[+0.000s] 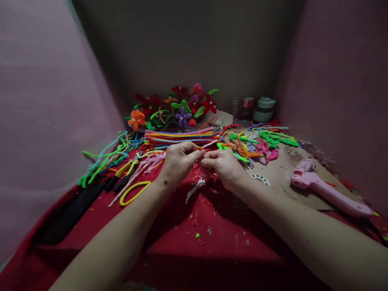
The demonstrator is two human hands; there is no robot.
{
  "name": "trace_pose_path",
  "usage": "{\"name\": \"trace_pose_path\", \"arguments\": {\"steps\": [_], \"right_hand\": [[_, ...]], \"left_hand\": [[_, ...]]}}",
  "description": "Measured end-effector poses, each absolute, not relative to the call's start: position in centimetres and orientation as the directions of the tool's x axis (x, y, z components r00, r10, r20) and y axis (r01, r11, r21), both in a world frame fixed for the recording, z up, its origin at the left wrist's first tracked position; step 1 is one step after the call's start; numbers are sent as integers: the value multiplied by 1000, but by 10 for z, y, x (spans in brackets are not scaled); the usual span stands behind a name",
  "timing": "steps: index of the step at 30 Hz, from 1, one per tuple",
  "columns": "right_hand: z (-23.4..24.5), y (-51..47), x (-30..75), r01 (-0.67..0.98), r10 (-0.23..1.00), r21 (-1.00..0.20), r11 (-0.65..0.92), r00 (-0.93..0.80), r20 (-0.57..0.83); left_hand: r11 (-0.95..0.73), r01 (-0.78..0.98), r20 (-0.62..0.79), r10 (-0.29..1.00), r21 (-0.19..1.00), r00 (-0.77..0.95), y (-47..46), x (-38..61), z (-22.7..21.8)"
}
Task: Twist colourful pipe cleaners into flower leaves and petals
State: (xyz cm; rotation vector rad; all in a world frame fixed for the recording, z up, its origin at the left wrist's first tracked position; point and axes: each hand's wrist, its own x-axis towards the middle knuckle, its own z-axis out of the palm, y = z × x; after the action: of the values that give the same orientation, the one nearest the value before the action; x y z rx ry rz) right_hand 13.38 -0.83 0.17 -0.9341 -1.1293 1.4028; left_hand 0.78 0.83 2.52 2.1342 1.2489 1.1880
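Observation:
Over the middle of the table my left hand (181, 159) and my right hand (223, 165) meet, fingertips almost touching. Thumb and forefinger of the left are closed in a pinch on a small piece of orange pipe cleaner (199, 148). The right hand's fingers pinch at the same spot, and most of the piece is hidden by the fingers. Just beneath the hands lies a small bundle of white stamens or thin stems (195, 190). Behind them is a stack of straight, many-coloured pipe cleaners (178, 136).
Yellow-handled pliers (123, 171), a yellow loop (133, 193) and loose pipe cleaners (103, 155) lie left. A pink glue gun (327, 188) rests on a board (275, 202) at right, beside bent green and orange pieces (242, 148). Pipe-cleaner flowers (183, 117) and a lidded jar (264, 110) stand behind.

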Motion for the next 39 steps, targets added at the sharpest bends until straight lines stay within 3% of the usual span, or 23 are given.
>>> {"name": "trace_pose_path", "arguments": {"steps": [2, 4, 9, 14, 17, 21, 23, 24, 26, 28, 29, 32, 36, 39], "right_hand": [[2, -8, 133, -257, 988, -966, -7, -149, 33], [1, -8, 133, -270, 984, -963, -14, -177, 35], [-2, -2, 138, -367, 978, -925, -97, -208, -21], [-3, 4, 141, -499, 987, -859, -113, -154, -41], [-5, 5, 141, -465, 994, -881, -87, -93, -49], [-9, 7, 139, -419, 997, -908, -21, 52, -48], [-10, 9, 139, -458, 998, -889, -5, 58, -36], [-10, 9, 139, -490, 998, -872, -5, 47, -32], [-8, 10, 140, -561, 998, -827, -32, 25, -56], [-6, 11, 141, -621, 995, -780, -76, 8, -103], [-5, 11, 141, -643, 992, -760, -93, 2, -123], [-3, 12, 143, -678, 991, -728, -98, 3, -137], [-4, 14, 143, -693, 989, -717, -73, 40, -140], [-7, 15, 142, -698, 990, -713, -67, 40, -132]], "left_hand": [[-585, 562, 574, 788, 585, 223, 7, 8, 25], [-578, 571, 582, 788, 583, 202, 7, 9, 26], [-348, 368, 267, 930, 863, 254, 13, 2, 36], [-267, 425, 35, 876, 865, 480, 24, -10, 38], [-394, 518, 125, 870, 759, 477, 25, -9, 32], [-601, 713, 432, 785, 361, 444, 17, -2, 24], [-623, 718, 510, 747, 311, 427, 14, 0, 23], [-615, 692, 524, 758, 378, 388, 13, 0, 23], [-535, 548, 482, 839, 643, 253, 14, 2, 25], [-351, 283, 321, 935, 892, 149, 16, 4, 27], [-244, 157, 220, 963, 957, 153, 16, 5, 27], [-23, -28, 28, 977, 999, 213, 17, 9, 27], [-7, -78, 13, 997, 997, 78, 17, 11, 24], [72, -7, -68, 966, 997, 250, 18, 10, 21]]}}
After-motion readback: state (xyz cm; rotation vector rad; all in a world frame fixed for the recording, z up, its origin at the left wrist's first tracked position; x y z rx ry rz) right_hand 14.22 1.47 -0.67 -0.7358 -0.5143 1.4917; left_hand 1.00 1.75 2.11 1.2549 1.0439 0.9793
